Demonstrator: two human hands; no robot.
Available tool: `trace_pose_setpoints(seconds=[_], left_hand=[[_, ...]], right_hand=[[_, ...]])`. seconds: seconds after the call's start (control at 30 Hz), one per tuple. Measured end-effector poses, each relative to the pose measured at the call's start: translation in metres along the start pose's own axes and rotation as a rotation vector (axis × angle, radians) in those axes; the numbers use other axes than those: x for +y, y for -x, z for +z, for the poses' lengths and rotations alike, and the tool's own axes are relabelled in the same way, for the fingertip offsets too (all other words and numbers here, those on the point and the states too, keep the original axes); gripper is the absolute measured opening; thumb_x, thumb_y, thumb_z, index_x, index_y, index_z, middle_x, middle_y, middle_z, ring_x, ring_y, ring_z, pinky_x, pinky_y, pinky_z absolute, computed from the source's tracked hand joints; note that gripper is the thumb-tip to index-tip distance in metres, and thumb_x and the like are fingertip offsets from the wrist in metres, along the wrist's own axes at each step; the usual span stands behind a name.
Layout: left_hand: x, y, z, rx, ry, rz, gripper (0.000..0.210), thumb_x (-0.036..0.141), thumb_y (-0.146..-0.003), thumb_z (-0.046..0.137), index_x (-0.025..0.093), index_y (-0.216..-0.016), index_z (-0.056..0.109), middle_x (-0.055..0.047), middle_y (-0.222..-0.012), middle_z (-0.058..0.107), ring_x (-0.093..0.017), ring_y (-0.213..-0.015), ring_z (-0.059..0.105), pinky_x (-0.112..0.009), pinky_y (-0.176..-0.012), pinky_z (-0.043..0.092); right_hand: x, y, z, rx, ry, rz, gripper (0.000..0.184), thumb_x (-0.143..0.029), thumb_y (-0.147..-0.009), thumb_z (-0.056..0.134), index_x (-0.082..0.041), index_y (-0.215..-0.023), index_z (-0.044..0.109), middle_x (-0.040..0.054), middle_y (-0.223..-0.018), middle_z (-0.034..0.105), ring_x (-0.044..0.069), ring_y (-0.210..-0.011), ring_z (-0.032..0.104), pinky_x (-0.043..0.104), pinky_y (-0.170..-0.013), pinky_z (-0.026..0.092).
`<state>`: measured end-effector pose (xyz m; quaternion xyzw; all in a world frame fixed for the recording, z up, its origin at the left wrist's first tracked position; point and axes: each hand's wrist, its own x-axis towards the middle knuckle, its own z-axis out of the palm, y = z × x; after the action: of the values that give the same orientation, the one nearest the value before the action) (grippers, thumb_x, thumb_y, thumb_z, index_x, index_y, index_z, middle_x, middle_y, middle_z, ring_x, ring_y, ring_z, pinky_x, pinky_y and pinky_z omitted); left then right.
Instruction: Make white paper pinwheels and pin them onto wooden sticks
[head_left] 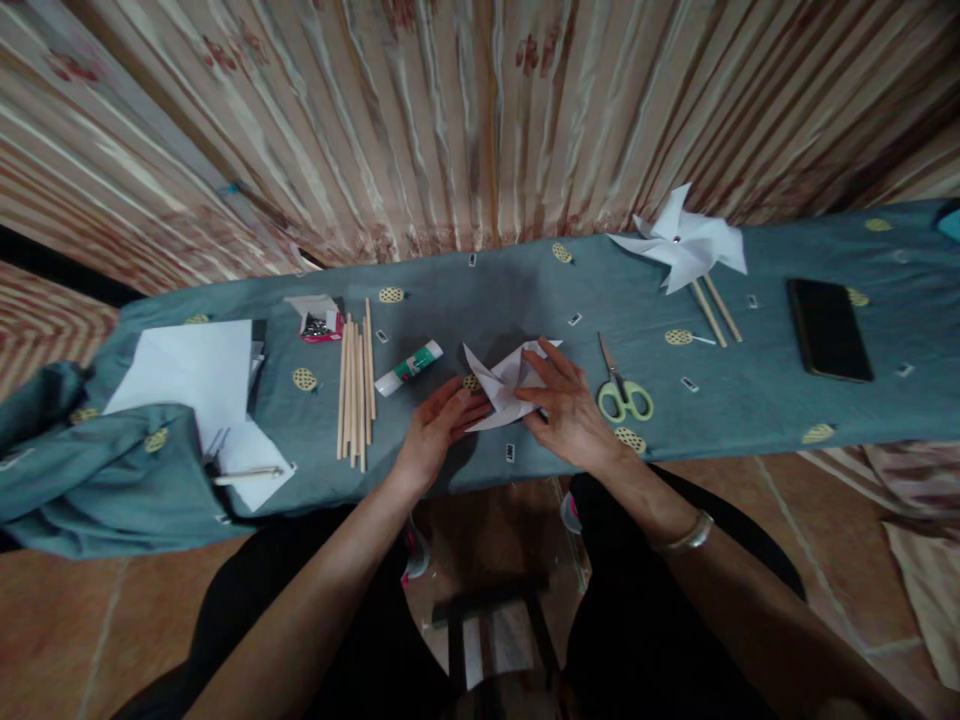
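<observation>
A white paper pinwheel (510,388) with folded, curling blades is between my hands, low over the cloth near the table's front edge. My left hand (442,420) grips its left lower edge, thumb above and fingers reaching toward the paper. My right hand (562,405) holds the right side, with bent fingers across the blades. Just left of the paper lies a glue stick (409,368) with a green and white label. To the right of my right hand, green-handled scissors (622,390) rest with their blades pointing away from me.
Several wooden sticks (354,390) lie beside a small red box (321,322) of metal pieces. White paper sheets (195,365) are at the left, partly under bunched cloth. A finished pinwheel (686,240), two sticks (716,310) and a black phone (829,330) are at the right.
</observation>
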<state>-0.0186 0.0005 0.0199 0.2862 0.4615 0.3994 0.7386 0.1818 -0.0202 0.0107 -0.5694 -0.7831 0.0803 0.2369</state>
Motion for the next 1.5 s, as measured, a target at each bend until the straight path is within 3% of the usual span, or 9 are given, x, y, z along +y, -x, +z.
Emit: trace_pose_setpoints(seconds=[0.33, 0.7, 0.9, 1.1, 1.3, 1.5], left_hand=[[-0.002, 0.003, 0.026, -0.099, 0.112, -0.06, 0.052, 0.049, -0.079, 0.071, 0.015, -0.117, 0.059, -0.011, -0.098, 0.075, -0.026, -0.093, 0.071, -0.037, -0.086, 0.054], [-0.003, -0.004, 0.038, -0.051, 0.228, -0.112, 0.03, 0.035, -0.086, 0.066, 0.018, -0.11, 0.059, -0.007, -0.101, 0.073, -0.021, -0.095, 0.071, -0.035, -0.089, 0.054], [-0.004, -0.008, 0.039, -0.053, 0.214, -0.133, 0.033, 0.041, -0.08, 0.072, 0.019, -0.104, 0.065, -0.007, -0.101, 0.073, -0.022, -0.094, 0.069, -0.035, -0.086, 0.053], [-0.001, -0.011, 0.04, -0.028, 0.166, -0.068, 0.036, 0.04, -0.072, 0.076, 0.016, -0.098, 0.068, -0.005, -0.094, 0.072, -0.017, -0.081, 0.066, -0.027, -0.074, 0.05], [0.009, -0.007, 0.044, -0.012, 0.141, 0.061, 0.043, 0.03, -0.061, 0.084, 0.016, -0.099, 0.068, -0.004, -0.093, 0.074, -0.016, -0.078, 0.066, -0.026, -0.074, 0.049], [0.013, -0.001, 0.042, 0.042, 0.111, 0.069, 0.043, 0.025, -0.056, 0.086, 0.013, -0.095, 0.07, -0.005, -0.089, 0.075, -0.014, -0.069, 0.065, -0.024, -0.068, 0.049]], right_hand=[[0.004, -0.003, -0.003, 0.008, -0.068, 0.01, 0.022, -0.014, -0.08, 0.057, -0.022, -0.087, 0.077, 0.0089, -0.144, 0.054, 0.034, -0.143, 0.033, 0.056, -0.108, 0.037], [0.006, -0.002, -0.007, 0.01, -0.106, 0.042, 0.023, -0.015, -0.083, 0.056, -0.02, -0.09, 0.077, 0.0108, -0.144, 0.054, 0.034, -0.143, 0.033, 0.057, -0.108, 0.038], [0.003, -0.001, -0.01, 0.031, -0.1, 0.044, 0.025, -0.015, -0.085, 0.054, -0.021, -0.094, 0.076, 0.0091, -0.144, 0.053, 0.031, -0.144, 0.032, 0.054, -0.11, 0.037], [-0.01, 0.002, -0.015, 0.04, -0.063, 0.003, 0.035, -0.018, -0.086, 0.054, -0.02, -0.118, 0.067, 0.0125, -0.149, 0.046, 0.031, -0.146, 0.027, 0.056, -0.11, 0.037], [-0.023, 0.008, -0.017, 0.091, -0.064, -0.072, 0.055, -0.043, -0.087, 0.061, -0.021, -0.137, 0.049, 0.0155, -0.158, 0.027, 0.036, -0.149, 0.017, 0.06, -0.11, 0.035], [-0.035, 0.013, -0.013, 0.095, -0.067, -0.1, 0.074, -0.057, -0.086, 0.059, -0.021, -0.146, 0.036, 0.0182, -0.161, 0.017, 0.038, -0.149, 0.015, 0.063, -0.11, 0.032]])
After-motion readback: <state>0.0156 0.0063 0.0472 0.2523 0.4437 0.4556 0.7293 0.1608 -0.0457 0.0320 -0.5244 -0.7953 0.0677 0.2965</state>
